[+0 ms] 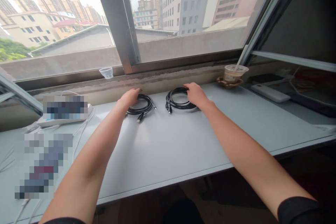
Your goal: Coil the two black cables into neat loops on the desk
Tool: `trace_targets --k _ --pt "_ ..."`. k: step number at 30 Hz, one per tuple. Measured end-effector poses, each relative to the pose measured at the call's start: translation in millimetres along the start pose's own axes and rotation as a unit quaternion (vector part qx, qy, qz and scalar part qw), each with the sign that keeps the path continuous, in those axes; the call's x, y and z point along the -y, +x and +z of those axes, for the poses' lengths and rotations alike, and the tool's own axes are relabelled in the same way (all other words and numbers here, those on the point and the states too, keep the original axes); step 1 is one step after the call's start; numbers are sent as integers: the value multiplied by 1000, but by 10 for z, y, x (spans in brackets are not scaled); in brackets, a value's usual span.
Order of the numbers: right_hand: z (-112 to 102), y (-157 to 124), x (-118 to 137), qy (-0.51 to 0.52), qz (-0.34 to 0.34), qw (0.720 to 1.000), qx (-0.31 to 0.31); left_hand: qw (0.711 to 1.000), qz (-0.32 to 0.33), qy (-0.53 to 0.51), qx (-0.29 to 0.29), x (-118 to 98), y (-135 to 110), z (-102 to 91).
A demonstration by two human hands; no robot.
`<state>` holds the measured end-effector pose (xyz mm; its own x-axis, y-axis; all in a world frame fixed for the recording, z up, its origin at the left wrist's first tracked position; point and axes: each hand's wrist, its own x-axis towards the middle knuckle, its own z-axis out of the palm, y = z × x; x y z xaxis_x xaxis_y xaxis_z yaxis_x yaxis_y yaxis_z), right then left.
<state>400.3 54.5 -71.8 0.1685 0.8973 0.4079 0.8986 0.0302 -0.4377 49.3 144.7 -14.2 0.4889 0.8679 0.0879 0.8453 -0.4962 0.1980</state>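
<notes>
Left hand on the left coil, right hand on the right coil, both black cable on a white desk.

Each oval coil's long axis runs across the desk, the two just apart, with the right coil's plugs at the gap. Each hand covers its coil's outer side, fingers slightly curled; whether they grip cannot be told.

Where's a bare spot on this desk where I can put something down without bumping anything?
The biggest free patch of the white desk lies in front of the left coiled black cable and right coiled black cable, between the left hand and right hand. Another lies past the right hand, before the white power bank. The left end is crowded with white wires.
</notes>
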Motion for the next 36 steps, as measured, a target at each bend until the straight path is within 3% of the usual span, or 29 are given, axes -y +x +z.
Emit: trace_targets --k 3,8,13,15,17,20,23,25,27,32,36 --pt "-47 10 -1 31 -25 999 -21 997 -23 74 26 -51 52 19" --pt "-197 41 13 121 -121 981 -88 989 -104 106 10 -40 95 32" --pt "-385 2 128 229 -134 963 -55 981 -154 112 -24 28 32 -6" --pt "-448 -42 236 279 -119 952 -45 986 -113 77 -95 -3 -32 -15" --pt "-479 -107 400 333 -120 934 -37 984 -5 -39 -172 -98 -146 -3" --pt "-427 -260 728 416 -152 896 -16 928 148 -296 -173 -358 -432 46" --pt "-265 -461 1058 496 -169 851 30 876 183 -399 -202 -633 -780 85" --pt "-144 -588 1223 517 -176 837 41 858 175 -413 -251 -732 -978 95" --pt "-52 -687 1330 505 -189 842 26 857 178 -393 -281 -742 -1120 99" --pt "2 -783 1422 379 -287 878 -50 884 229 -300 -276 -652 -1301 108" --pt "-42 -764 1396 289 -336 888 -124 883 236 -285 -290 -666 -1364 115"
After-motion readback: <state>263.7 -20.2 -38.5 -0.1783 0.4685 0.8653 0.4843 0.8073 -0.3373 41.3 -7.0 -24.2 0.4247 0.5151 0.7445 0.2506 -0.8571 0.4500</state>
